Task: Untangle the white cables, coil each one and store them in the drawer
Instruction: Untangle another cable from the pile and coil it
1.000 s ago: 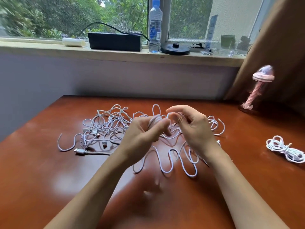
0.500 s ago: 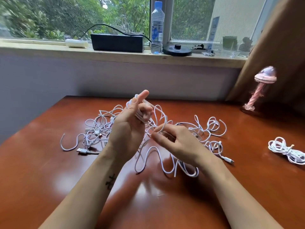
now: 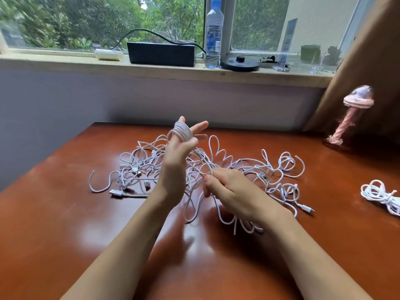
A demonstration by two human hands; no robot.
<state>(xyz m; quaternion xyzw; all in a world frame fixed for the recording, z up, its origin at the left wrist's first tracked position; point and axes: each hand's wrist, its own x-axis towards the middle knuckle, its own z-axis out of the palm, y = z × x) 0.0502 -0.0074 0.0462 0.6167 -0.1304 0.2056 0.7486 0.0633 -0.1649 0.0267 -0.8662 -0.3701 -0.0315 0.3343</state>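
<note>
A tangle of white cables (image 3: 142,169) lies spread across the middle of the brown table (image 3: 65,213). My left hand (image 3: 179,156) is raised above it with fingers pointing up, and several turns of one white cable (image 3: 183,132) are wound round those fingers. My right hand (image 3: 227,189) is lower and to the right, pinching the free run of that same cable between thumb and fingers. A loose USB plug (image 3: 308,210) lies at the right of the tangle. A coiled white cable (image 3: 381,197) rests apart at the table's right edge. No drawer is in view.
A pink jellyfish-shaped lamp (image 3: 350,118) stands at the back right of the table beside a brown curtain (image 3: 368,61). The windowsill behind holds a black box (image 3: 161,54), a water bottle (image 3: 213,35) and a round black disc (image 3: 239,63).
My left hand has risen and turned its fingers upward, with more turns of cable wound on them. My right hand dropped lower and to the right along the cable.
</note>
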